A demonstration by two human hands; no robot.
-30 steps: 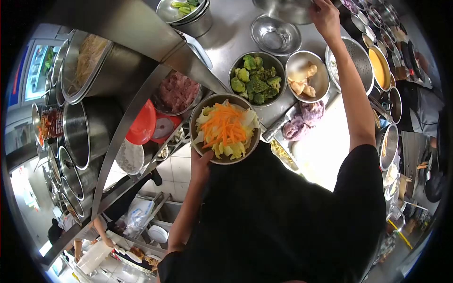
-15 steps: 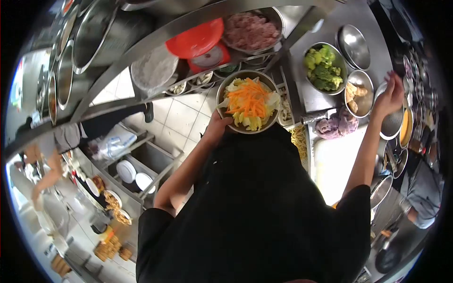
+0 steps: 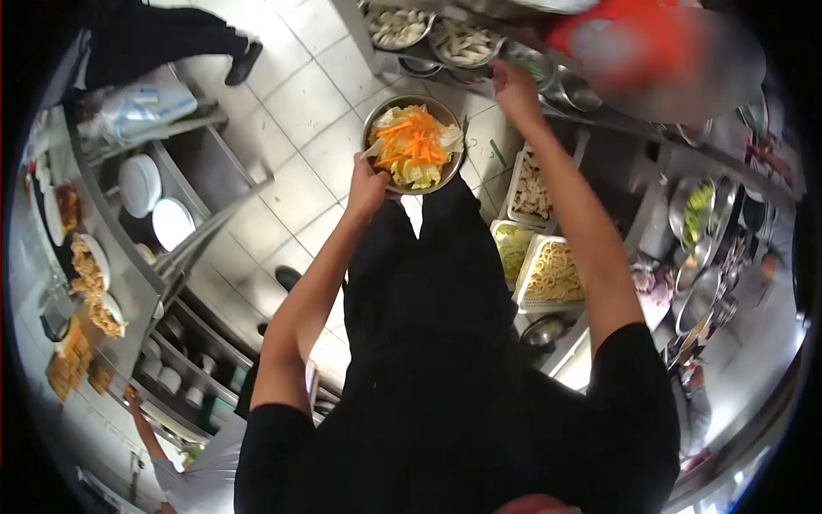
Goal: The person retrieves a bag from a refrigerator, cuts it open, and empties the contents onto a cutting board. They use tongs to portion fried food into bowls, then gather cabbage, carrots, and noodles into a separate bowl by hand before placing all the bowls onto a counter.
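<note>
My left hand point(image 3: 370, 184) grips the rim of a steel bowl point(image 3: 372, 128) at its lower left. Shredded carrot point(image 3: 415, 141) lies on top of chopped cabbage point(image 3: 421, 175) in the bowl. My right hand point(image 3: 514, 90) is stretched up to the shelf, at the near edge of a bowl of pale sliced pieces point(image 3: 463, 41). Its fingers are bent, and whether they hold anything is too small to tell. Beside that bowl are a bowl of whitish pieces point(image 3: 396, 27) and one with green bits point(image 3: 528, 62).
Baskets of noodles point(image 3: 555, 272), cabbage point(image 3: 514, 247) and mushroom-like pieces point(image 3: 531, 190) stand below my right forearm. A blurred red scale point(image 3: 599, 34) is at the upper right. Another person's leg and shoe point(image 3: 244, 63) show at upper left; a person in grey point(image 3: 205, 471) is at lower left.
The view has turned toward the floor and left counter. My right hand has moved from the counter's right side to the shelf bowls. The bowl is still in my left hand.
</note>
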